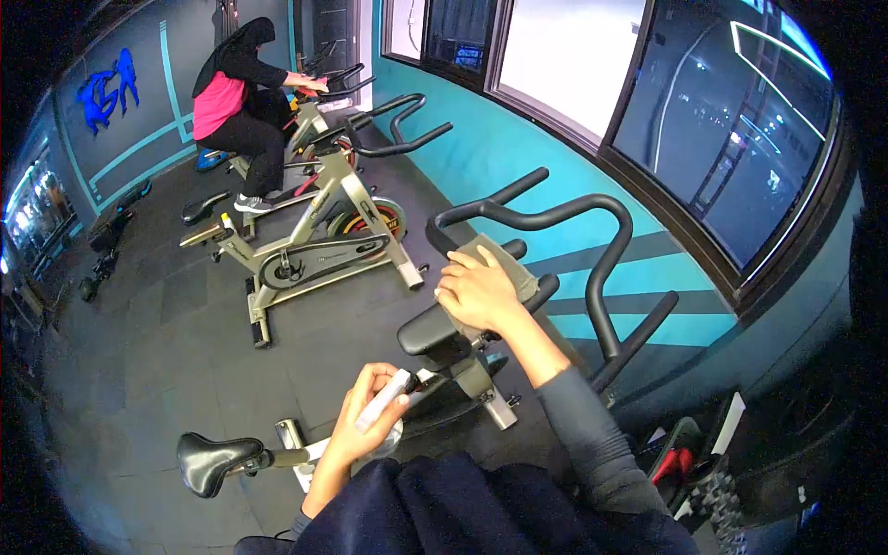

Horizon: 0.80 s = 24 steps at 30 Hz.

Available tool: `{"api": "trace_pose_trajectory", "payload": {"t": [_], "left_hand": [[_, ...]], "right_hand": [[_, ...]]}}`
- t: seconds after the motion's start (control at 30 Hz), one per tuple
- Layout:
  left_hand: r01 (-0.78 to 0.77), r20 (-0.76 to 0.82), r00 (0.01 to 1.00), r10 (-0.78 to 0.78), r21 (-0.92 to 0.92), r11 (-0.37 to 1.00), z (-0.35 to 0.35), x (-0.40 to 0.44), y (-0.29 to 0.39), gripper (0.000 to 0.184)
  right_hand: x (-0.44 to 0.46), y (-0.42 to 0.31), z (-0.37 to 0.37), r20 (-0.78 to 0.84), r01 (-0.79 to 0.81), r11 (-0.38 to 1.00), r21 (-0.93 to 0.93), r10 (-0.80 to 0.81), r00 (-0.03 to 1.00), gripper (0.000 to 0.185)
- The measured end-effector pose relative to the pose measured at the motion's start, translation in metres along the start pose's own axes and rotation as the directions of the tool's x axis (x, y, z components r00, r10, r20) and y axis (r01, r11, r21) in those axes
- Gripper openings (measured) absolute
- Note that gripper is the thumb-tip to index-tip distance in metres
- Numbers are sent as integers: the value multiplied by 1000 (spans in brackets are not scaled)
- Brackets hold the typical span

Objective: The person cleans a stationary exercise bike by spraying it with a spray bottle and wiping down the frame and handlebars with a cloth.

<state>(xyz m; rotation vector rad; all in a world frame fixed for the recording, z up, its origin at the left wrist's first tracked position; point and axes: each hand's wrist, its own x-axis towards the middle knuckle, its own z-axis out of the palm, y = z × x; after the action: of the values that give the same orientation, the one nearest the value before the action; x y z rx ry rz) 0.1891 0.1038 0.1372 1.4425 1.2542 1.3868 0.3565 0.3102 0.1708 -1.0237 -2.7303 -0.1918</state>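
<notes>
My left hand (359,416) is wrapped round what looks like a spray bottle (381,400), with a white upper part and a dark tip. A clear rounded part shows below the fingers. My right hand (479,291) presses a grey-green cloth (507,266) onto the middle of the handlebar of the nearest exercise bike. The fingers bend over the cloth, and part of it is hidden beneath them. Black curved handlebars (606,268) rise beyond this hand. The bike's black saddle (217,461) sits at the lower left.
A second exercise bike (319,250) stands ahead on the dark tiled floor (157,370). Farther back, a person in a pink and black top (222,106) sits on another bike. Windows (564,65) run along the teal wall at right. Dark items, one with red (673,462), lie at lower right.
</notes>
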Motion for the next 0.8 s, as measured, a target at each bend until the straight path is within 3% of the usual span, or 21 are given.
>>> {"api": "trace_pose_trajectory", "payload": {"t": [0.13, 0.2, 0.43, 0.57, 0.67, 0.8], "left_hand": [[88, 38, 995, -89, 28, 996, -9, 5, 7, 34], [126, 13, 992, -126, -92, 988, -14, 5, 2, 35], [74, -20, 997, -74, 8, 997, -39, 5, -37, 35], [91, -5, 996, -90, 29, 995, -49, 0, -37, 34], [94, -10, 996, -94, 14, 995, -56, -3, -36, 34], [101, -32, 995, -99, 46, 994, -60, -11, -33, 34]], "right_hand": [[-32, -34, 7, -258, -56, 998, 35, 63, 964, 47], [-47, -50, 9, -319, -47, 994, 101, 77, 945, 54], [-60, -54, 17, -309, -92, 995, 43, 101, 946, 49], [-36, -40, 12, -327, -173, 982, 77, 189, 926, 39], [-30, -47, 4, -303, -223, 971, 81, 237, 923, 42], [-36, -51, 14, -341, -169, 981, 94, 191, 920, 42]]}}
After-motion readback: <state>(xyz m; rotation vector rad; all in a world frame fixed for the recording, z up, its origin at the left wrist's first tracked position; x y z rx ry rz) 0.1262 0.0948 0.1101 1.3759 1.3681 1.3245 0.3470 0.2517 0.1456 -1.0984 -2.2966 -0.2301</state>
